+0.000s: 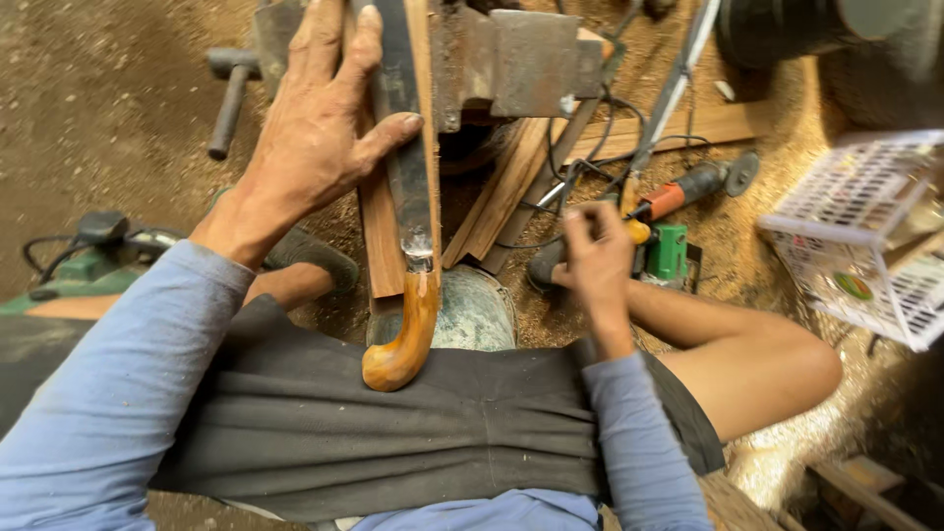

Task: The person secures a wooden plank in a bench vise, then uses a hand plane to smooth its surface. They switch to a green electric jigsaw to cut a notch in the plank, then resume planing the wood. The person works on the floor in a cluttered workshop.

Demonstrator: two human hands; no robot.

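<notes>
Machete blade (408, 147) with curved wooden handle (405, 334) lies flat on wood plank (382, 236), left hand (320, 128) fingers spread pressing it; right hand (595, 256) fingers pinched together, contents unclear, beside angle grinder (688, 187).

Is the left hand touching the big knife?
Touching. The head view shows the left hand pressed flat on the knife, thumb lying across its dark blade, above the curved wooden handle.

A dark-bladed knife (411, 187) with a curved orange-brown wooden handle lies lengthwise on a wooden strip (382, 241).
</notes>
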